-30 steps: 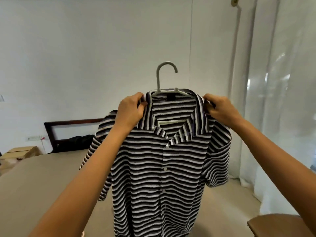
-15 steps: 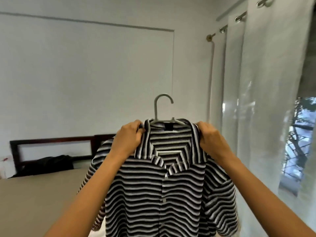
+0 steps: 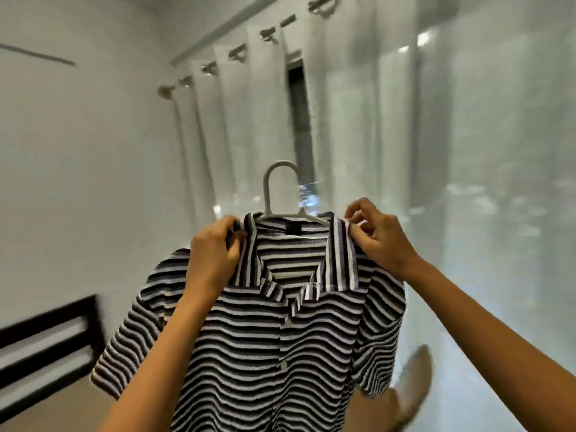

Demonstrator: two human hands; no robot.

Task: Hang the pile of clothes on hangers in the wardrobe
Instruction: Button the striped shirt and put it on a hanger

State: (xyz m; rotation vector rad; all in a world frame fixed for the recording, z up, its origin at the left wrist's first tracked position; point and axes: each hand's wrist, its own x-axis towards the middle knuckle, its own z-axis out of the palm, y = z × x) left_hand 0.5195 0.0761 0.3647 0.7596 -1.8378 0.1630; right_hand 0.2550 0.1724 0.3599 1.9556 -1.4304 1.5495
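Left hand [image 3: 215, 254] and right hand [image 3: 378, 238] each pinch the collar edge of the black-and-white striped knit shirt [image 3: 265, 338], held aloft on its pale grey plastic hanger [image 3: 274, 188] before white curtains [image 3: 467, 151]; level grips should stop it slipping off.

A plain white wall [image 3: 78, 182] is seen on the left, met at the corner by pale curtains [image 3: 467, 151] hung by metal rings [image 3: 237, 53] from a rod [image 3: 288, 21] — daylight is let through them in soft, blurred patches. A narrow dark gap [image 3: 299, 113] is left between two curtain panels. Low on the left a dark slatted frame [image 3: 46, 325] is set against the wall above a tan surface [image 3: 46, 410], and a blurred brown object [image 3: 414, 385], not identifiable, is seen at lower right.
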